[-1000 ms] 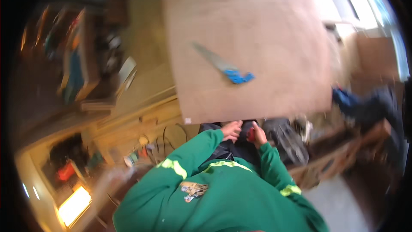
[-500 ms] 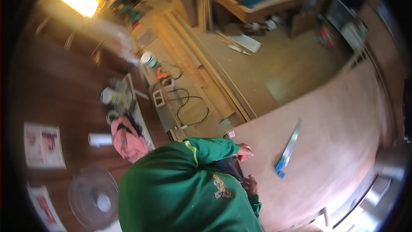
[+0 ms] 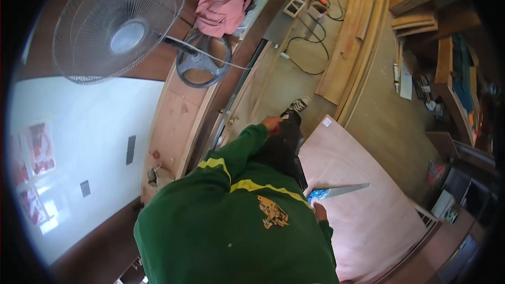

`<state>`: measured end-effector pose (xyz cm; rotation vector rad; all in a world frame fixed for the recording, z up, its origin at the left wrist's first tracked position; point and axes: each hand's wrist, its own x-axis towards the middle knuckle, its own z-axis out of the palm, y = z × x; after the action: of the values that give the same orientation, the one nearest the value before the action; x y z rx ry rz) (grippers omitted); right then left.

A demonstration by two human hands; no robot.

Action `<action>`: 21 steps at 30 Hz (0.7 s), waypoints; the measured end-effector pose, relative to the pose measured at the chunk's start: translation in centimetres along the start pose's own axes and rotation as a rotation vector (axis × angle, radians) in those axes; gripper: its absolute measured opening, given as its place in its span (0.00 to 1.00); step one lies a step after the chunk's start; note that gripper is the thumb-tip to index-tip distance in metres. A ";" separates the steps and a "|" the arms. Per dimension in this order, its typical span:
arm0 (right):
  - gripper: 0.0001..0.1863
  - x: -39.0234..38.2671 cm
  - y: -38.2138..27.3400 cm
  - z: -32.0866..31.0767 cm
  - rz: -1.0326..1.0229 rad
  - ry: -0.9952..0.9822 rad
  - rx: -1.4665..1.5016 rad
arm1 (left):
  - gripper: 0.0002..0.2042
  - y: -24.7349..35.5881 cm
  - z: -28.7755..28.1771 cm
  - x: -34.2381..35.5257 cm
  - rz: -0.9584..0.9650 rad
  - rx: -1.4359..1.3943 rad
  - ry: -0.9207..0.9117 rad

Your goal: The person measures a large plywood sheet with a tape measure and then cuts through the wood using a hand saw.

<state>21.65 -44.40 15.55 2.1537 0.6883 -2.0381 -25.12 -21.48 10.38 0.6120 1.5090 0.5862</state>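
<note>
Nearest my view, the wearer's green sweater [image 3: 226,231] fills the lower middle, with the surface [image 3: 368,210], a broad pale-brown sheet, meeting it on the right. I see its near edge run along the dark trouser leg [image 3: 284,150] up to a corner bearing a white label [image 3: 326,121]. The long outer edge slants away to the right, and beyond it a stretch of floor [image 3: 376,121] gives room to step.

The handsaw [image 3: 339,190] lies on the surface close to that near edge, blue handle toward the body and blade pointing right. The right hand [image 3: 320,212] is just beside the handle; its fingers are mostly hidden, so I can't tell whether it grips. The left hand [image 3: 272,122], well apart from the saw and off the surface, is curled around a small red object [image 3: 276,128] whose shape I can't make out.

Past the shoe [image 3: 299,104], long planks [image 3: 350,47] and a looping black cable [image 3: 327,47] take up the floor ahead. To the upper left I have a wire-caged fan [image 3: 128,37] and a pink cap [image 3: 223,5] crowding that side.
</note>
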 end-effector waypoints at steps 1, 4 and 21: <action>0.28 -2.0 -0.9 -0.5 0.081 0.035 0.022 | 0.17 -1.6 -1.7 0.1 0.041 0.121 0.082; 0.28 -6.9 -2.0 -1.3 0.231 0.115 0.023 | 0.30 -6.8 -7.0 0.3 0.017 0.312 0.717; 0.41 3.6 0.9 5.0 0.705 0.367 0.234 | 0.13 -22.9 -44.6 8.8 -0.602 -0.426 1.022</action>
<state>17.38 -46.13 11.31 2.4345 -0.2944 -1.4200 -70.34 -31.65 -10.62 -0.5794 2.2734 0.7486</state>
